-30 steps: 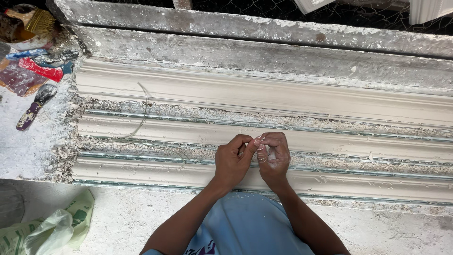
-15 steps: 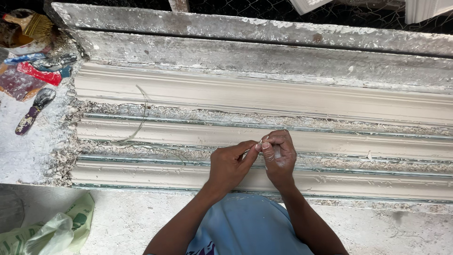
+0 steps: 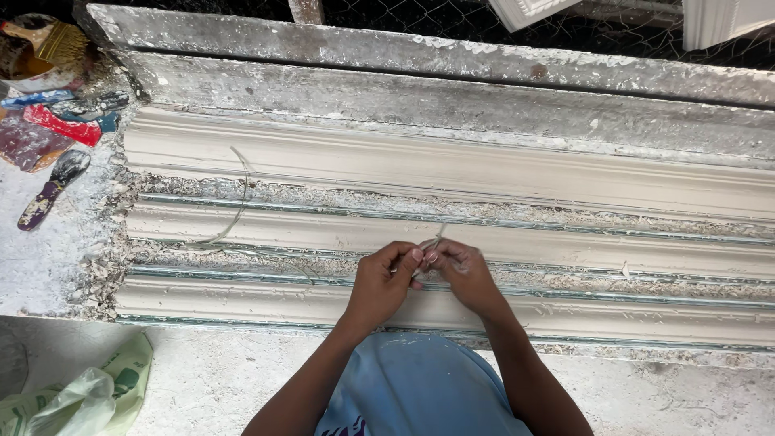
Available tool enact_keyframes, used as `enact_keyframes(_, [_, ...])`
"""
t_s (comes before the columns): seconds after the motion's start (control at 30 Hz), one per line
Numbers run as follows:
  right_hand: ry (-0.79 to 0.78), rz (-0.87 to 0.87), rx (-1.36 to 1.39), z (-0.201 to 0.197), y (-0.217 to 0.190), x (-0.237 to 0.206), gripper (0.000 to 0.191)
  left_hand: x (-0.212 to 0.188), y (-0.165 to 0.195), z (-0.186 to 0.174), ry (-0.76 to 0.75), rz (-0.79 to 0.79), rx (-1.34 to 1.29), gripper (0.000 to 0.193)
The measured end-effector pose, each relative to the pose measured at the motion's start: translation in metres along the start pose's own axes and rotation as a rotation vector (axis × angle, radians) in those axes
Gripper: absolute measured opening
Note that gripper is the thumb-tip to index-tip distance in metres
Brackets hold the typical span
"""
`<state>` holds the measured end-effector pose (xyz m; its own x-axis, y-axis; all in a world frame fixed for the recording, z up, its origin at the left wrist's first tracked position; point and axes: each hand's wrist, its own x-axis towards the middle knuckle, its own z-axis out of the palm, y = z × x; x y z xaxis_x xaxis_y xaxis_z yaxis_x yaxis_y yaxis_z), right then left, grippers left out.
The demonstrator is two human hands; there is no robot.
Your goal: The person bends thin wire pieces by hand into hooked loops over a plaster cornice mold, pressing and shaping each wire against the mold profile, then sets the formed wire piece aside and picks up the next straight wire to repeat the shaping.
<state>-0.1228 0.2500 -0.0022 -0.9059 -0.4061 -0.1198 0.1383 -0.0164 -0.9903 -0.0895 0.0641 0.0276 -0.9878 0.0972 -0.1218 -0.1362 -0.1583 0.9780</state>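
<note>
Head view: the long white plaster cornice mouldings [image 3: 452, 173] lie cast in rows on the crumb-strewn surface [image 3: 48, 258], untrimmed at their edges. Above the nearest row, your left hand [image 3: 379, 287] and right hand [image 3: 464, 274] meet, fingers pinched shut on a thin pale fibre strand [image 3: 437, 236].

Hands [image 3: 424, 274] over the mouldings [image 3: 452, 234]; tools [image 3: 56, 137] lie left; bag [image 3: 73, 396] below

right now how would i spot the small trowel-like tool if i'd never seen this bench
Start at the long white plaster mouldings and go to their left end, onto the dusty bench top. The tool lies below the red rag; its dark rounded blade and purple handle mark it out.
</note>
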Motion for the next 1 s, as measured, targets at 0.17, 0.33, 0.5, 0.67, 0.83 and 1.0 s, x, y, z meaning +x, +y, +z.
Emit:
enact_keyframes(0.17, [-0.132, 0.020, 0.428, -0.011, -0.003, -0.002, 0.018, 0.007, -0.010, -0.016, -0.171, -0.020, -0.034, 0.018])
enact_keyframes(0.33, [-0.272, -0.007, 0.920, -0.003, -0.007, -0.012, 0.030, 0.004, -0.019, -0.017, -0.389, -0.060, -0.324, 0.033])
enact_keyframes(0.5, [-0.186, -0.068, 0.832, 0.007, -0.003, -0.009, 0.023, -0.002, -0.013, -0.020, -0.415, -0.096, -0.512, 0.028])
enact_keyframes(0.67, [0.052, -0.009, 0.353, 0.010, 0.001, -0.003, 0.019, 0.000, -0.005, -0.020, -0.112, 0.126, 0.128, 0.013])
enact_keyframes(0.83, [0.080, -0.137, 0.721, 0.017, 0.004, 0.003, 0.012, 0.006, -0.004, -0.018, -0.069, 0.049, -0.205, 0.021])
enact_keyframes(1.0, [0.098, 0.029, 1.083, 0.014, 0.004, 0.005, 0.013, -0.008, -0.001, -0.019, -0.427, 0.127, -0.429, 0.024])
